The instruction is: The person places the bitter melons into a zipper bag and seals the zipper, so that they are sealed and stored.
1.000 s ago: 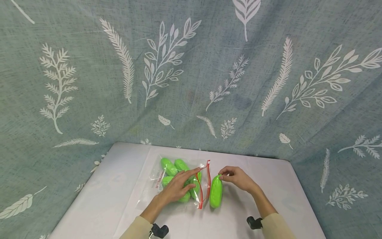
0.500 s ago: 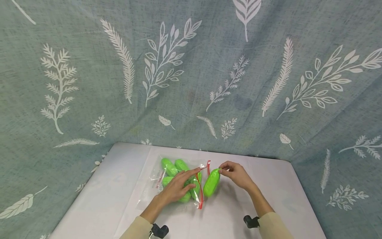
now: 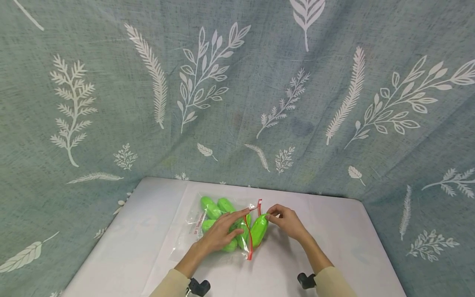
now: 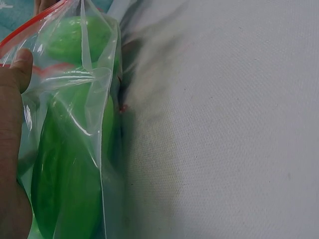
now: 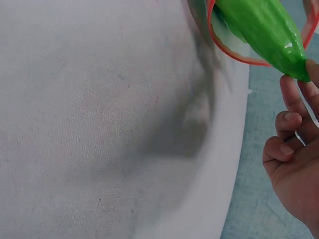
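A clear zip bag (image 3: 185, 243) with a red-edged mouth lies on the table, several bright green cucumbers (image 3: 210, 207) inside it. My left hand (image 3: 222, 231) rests over the bag near its mouth, fingers extended and thumb apart; the left wrist view shows its thumb (image 4: 22, 64) against the film. At the mouth, my right hand (image 3: 288, 222) pinches one more cucumber (image 3: 259, 231) by its tip. This glossy cucumber (image 5: 264, 35) slants into the red-rimmed opening (image 5: 234, 56), its far end hidden behind the upper edge. My left fingertips are partly hard to make out.
A white-covered table (image 3: 311, 255) carries everything. Behind and beside it hangs a grey-green cloth (image 3: 230, 103) with white leaf prints. Each wrist wears a small black camera (image 3: 306, 281).
My right hand has lifted and tilted the cucumber, then moved it left so its lower end enters the bag's mouth. My left hand stays in place on the bag.
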`<state>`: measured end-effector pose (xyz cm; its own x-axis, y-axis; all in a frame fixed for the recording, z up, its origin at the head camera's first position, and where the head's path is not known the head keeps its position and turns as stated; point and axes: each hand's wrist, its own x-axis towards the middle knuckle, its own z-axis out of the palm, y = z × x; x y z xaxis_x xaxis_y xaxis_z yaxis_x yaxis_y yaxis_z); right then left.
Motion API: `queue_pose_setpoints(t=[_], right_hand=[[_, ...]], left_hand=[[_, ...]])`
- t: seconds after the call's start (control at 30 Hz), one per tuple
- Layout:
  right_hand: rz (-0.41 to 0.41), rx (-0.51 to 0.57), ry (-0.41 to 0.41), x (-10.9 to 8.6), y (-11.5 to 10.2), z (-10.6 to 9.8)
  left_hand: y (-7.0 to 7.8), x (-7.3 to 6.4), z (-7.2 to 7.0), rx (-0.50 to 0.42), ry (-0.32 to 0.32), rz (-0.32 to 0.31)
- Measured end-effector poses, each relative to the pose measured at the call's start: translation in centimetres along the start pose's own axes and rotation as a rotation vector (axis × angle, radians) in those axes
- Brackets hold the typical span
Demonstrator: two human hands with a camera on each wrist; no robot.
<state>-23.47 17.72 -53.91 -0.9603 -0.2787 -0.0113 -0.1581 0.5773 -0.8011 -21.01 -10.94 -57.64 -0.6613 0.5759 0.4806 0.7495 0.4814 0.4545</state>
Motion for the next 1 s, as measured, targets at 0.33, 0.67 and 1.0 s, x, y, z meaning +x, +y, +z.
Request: queue_pose_setpoints(t=[0.33, 0.67, 1.0], right_hand=[[-0.005, 0.044, -0.080, -0.02, -0.04, 0.13], [-0.019, 0.061, -0.151, -0.34, -0.37, 0.30], [-0.010, 0.090, -0.195, -0.53, -0.18, 0.78]], left_hand=[[-0.07, -0.04, 0.03, 0.013, -0.008, -0.015], [-0.16, -0.08, 0.08, -0.002, -0.015, -0.016], [-0.12, -0.08, 0.13, 0.021, 0.004, 0.009]])
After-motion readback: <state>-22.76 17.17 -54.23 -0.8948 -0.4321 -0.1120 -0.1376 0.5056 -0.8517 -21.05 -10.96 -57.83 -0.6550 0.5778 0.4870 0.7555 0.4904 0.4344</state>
